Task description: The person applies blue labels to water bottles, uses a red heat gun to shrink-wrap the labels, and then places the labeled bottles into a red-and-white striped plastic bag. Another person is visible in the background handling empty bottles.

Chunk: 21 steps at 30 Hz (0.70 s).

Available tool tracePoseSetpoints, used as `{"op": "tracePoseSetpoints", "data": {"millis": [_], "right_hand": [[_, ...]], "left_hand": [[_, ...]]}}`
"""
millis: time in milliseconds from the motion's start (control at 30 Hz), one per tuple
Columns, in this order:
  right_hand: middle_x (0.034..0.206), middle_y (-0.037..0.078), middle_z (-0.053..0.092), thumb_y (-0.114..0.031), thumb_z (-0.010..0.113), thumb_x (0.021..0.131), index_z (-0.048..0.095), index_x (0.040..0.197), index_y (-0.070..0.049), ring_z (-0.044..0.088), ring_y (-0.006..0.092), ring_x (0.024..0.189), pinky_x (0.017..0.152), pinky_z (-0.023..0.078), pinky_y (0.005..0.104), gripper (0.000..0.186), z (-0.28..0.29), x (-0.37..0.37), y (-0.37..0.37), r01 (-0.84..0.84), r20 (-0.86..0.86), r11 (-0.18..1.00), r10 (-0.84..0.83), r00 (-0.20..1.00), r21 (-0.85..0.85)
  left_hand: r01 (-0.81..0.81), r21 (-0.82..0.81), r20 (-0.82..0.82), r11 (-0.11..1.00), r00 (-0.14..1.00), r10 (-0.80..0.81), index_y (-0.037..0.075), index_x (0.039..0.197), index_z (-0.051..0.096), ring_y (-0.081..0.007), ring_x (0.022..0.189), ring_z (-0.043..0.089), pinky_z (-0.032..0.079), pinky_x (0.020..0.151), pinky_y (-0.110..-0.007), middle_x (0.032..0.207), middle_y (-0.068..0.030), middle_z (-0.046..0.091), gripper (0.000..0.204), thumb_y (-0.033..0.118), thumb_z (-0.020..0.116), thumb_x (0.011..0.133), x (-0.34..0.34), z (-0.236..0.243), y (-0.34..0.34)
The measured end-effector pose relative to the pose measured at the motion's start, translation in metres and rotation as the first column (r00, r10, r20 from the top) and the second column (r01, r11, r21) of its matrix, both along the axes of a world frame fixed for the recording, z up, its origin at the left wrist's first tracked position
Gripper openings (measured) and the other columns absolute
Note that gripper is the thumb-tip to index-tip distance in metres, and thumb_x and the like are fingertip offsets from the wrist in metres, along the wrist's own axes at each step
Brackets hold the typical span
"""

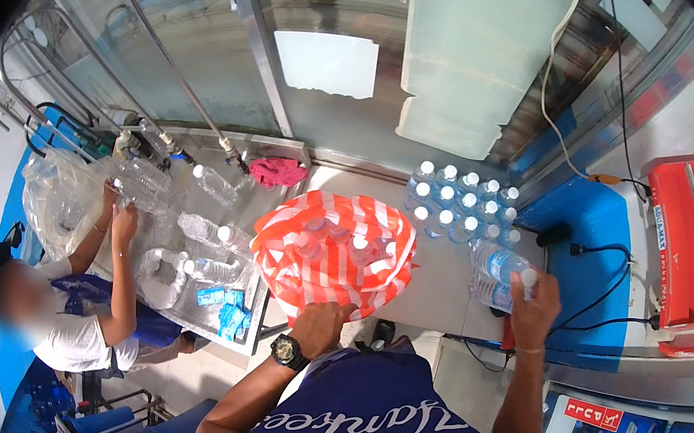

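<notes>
- Striped bag (333, 254), orange and white, sat on the table (433, 294); left hand (319, 327) gripped its rim.
- Right hand (532, 307) closed around a water bottle (497, 276).

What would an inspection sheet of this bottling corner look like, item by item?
Surface: pale counter below a glass partition; steel sink table to its left.
Job's things: orange-and-white striped bag with bottles inside; one capped water bottle.
Clutter: group of capped bottles standing on the counter; pink rag; blue labels on the steel table.
Hands: left hand grips the bag's edge; right hand holds the water bottle by its cap end.
Cables: black cables on the blue surface at right; a pale cord down the glass.
Surroundings: a co-worker handling clear bottles at the steel table; red appliance at right.
</notes>
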State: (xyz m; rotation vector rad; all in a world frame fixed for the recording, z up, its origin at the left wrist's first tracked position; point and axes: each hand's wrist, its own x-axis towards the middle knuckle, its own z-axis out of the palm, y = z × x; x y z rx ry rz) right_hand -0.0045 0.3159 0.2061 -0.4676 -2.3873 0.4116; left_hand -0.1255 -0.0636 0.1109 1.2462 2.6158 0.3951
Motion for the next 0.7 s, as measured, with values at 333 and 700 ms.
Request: {"op": "tracePoseSetpoints", "data": {"millis": [333,700], "right_hand": [[0.093,0.013,0.069,-0.037,0.079,0.089,0.07,0.105,-0.006,0.069,0.0302,0.087,0.071,0.056,0.043,0.035,0.01,-0.137,-0.165,-0.715,-0.062,0.679,0.717,0.695,-0.167],[0.11,0.022,0.066,-0.045,0.061,0.096,0.062,0.118,0.001,0.064,0.041,0.107,0.098,0.051,0.049,0.051,-0.171,-0.21,-0.219,-0.665,0.433,0.746,0.612,0.662,-0.039]], "left_hand": [[0.041,-0.033,-0.087,0.999,0.995,-0.043,0.009,0.113,0.073,-0.0305,0.065,0.071,0.054,0.056,-0.044,0.074,-0.0131,0.07,0.023,0.019,0.054,0.103,0.006,0.018,0.003],[-0.006,0.042,-0.071,0.999,0.997,0.009,0.017,0.135,0.064,-0.0304,0.074,0.073,0.057,0.065,-0.043,0.089,-0.0124,0.073,0.041,0.012,0.059,0.094,0.011,0.019,-0.002]]}}
